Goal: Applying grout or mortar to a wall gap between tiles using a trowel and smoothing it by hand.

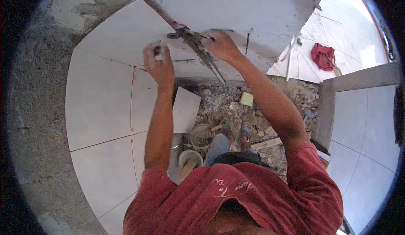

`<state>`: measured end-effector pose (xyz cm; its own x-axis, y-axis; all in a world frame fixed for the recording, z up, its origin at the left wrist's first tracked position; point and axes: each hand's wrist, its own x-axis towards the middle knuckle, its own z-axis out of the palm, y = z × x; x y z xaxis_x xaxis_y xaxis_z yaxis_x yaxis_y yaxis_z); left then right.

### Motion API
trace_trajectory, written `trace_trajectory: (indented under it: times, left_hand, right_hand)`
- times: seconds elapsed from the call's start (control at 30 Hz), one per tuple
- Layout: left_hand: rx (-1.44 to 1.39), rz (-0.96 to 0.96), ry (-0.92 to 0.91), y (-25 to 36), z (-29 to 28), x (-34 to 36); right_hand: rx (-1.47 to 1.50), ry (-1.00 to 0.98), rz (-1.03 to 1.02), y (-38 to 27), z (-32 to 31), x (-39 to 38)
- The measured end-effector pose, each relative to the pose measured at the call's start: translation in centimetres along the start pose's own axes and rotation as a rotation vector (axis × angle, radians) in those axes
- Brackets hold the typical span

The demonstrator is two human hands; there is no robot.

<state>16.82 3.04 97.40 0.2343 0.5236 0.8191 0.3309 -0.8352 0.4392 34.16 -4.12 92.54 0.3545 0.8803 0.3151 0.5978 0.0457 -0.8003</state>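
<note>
My left hand is raised in front of the white wall tiles, its thumb and fingertips curled together around a dark spot. Whether a small thing sits there or only a gap cannot be made out. Further right, my right hand has bent fingers at the rough grey mortar strip along the tile's edge. A thin dark bit shows by its fingertips, too small to name. Between the hands, a grey rounded piece sticks out at the upper end of the strip.
Rubble covers the floor around my feet. A loose tile leans by the wall near a round mortar container and a small bucket. A yellow block lies on the rubble; a red bag sits far right.
</note>
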Motion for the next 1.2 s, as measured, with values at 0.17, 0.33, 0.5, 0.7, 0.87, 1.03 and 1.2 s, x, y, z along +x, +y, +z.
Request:
trace_trajectory:
  times: [0.17, 0.33, 0.5, 0.7, 0.87, 1.03, 1.2]
  left_hand:
    - [-0.24, -0.345, 0.033, -0.1, 1.0, -2.1]
    - [-0.323, -0.556, 0.02, -0.8, 1.9, -2.0]
    - [-0.346, -0.455, 0.063, -1.6, 2.7, -1.5]
    - [-0.361, -0.539, 0.042, 0.6, 3.9, -0.6]
    - [-0.204, -0.446, 0.133, -0.4, 5.5, -0.2]
    - [-0.181, -0.542, 0.056, -1.2, 6.1, -0.5]
    - [-0.016, -0.42, 0.169, -0.3, 6.6, -0.6]
  right_hand:
    - [0.077, -0.043, 0.104, -2.7, -0.2, 0.5]
    - [-0.366, 0.032, -0.05, -4.5, -0.2, 0.9]
    - [-0.343, 0.092, -0.303, -5.2, 0.0, 1.2]
    - [-0.365, -0.012, -0.275, -3.8, -0.9, 1.1]
    - [-0.318, -0.018, -0.332, -4.0, -0.6, 1.5]
    - [-0.27, -0.018, -0.43, -3.4, -0.4, 1.7]
    - [-0.342, -0.084, -0.425, -1.0, 0.0, 1.5]
